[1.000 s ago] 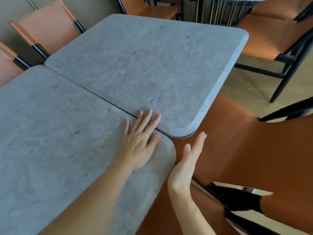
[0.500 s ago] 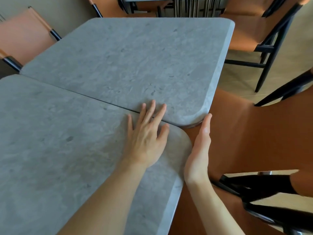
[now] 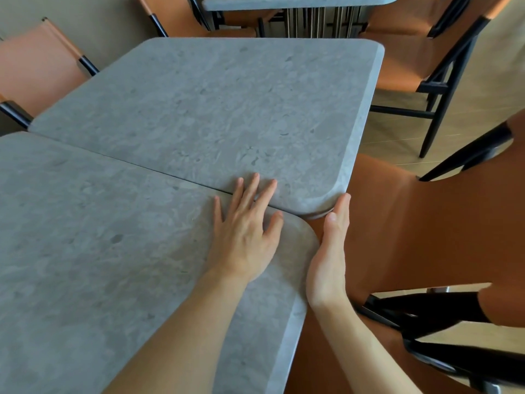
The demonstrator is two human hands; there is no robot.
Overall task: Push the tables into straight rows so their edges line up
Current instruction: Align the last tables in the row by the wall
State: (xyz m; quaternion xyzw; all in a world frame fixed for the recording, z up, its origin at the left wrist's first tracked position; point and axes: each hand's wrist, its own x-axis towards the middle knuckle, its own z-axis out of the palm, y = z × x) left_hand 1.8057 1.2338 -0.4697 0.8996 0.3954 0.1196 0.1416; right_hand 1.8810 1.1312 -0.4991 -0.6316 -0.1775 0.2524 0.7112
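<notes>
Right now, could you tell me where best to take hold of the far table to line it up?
Judging by its overhang, take the far table at its thick right edge near the rounded corner, coming from the right, where the right hand touches. The left hand lies flat across the seam.

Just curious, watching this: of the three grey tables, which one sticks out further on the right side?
The middle table: its rounded corner juts right past the near table, and the right hand touches it. The far table stands apart.

Orange-seated chairs (image 3: 403,66) with black frames stand on a pale wood floor (image 3: 483,89) by a beige wall (image 3: 93,21).
</notes>
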